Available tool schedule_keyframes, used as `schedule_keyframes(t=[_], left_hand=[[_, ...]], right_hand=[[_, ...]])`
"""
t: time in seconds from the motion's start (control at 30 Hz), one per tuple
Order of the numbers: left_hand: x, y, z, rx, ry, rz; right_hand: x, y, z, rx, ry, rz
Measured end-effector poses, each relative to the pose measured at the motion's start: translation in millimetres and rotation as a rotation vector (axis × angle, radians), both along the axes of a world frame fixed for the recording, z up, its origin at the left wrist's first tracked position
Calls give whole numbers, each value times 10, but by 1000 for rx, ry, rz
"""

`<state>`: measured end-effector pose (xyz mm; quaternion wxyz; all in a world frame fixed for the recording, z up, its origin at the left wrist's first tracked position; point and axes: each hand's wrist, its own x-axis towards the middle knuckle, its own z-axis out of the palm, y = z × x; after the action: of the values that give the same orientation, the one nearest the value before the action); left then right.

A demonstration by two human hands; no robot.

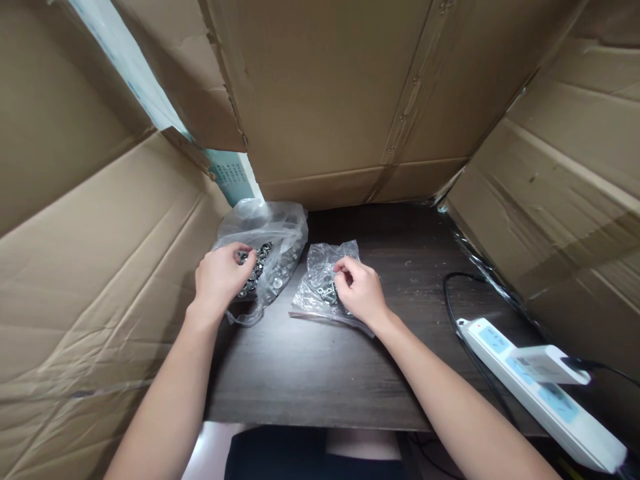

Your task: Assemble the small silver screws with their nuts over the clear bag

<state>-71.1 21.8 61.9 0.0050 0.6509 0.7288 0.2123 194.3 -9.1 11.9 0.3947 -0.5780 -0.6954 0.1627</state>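
A large clear plastic bag (287,257) lies open at the left of the dark table, with many small metal parts (261,261) inside. At its mouth is my left hand (223,272), fingers bent with thumb and fingertips close over the parts; whether it pinches one is too small to tell. To the right, a smaller clear bag (320,257) lies flat, with a few metal pieces (328,292) in or on it. My right hand (359,285) is over that bag's right side, thumb and fingers pinched together. Anything between those fingertips is hidden.
Cardboard walls (340,87) stand at the left, back and right of the dark table (310,373). A white power strip (530,387) with a plugged-in adapter (550,364) lies at the right. A black cable (450,307) curves beside it.
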Motion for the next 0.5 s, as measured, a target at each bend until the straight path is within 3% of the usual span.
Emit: schedule_keyframes(t=[0.13,0.3,0.4,0.5], left_hand=[[137,-64,-55,217,-53,-120],[483,-237,-188,448,-93,-594],[686,-324,-308,382,-45,-760],[812,-354,-450,257,-8,-759]], right_hand=[[7,-7,40,-45,-186,45],[-6,-9,60,-66,-403,60],[-11,-11,50,-71,-446,50],[-18,-17,37,-72,-449,31]])
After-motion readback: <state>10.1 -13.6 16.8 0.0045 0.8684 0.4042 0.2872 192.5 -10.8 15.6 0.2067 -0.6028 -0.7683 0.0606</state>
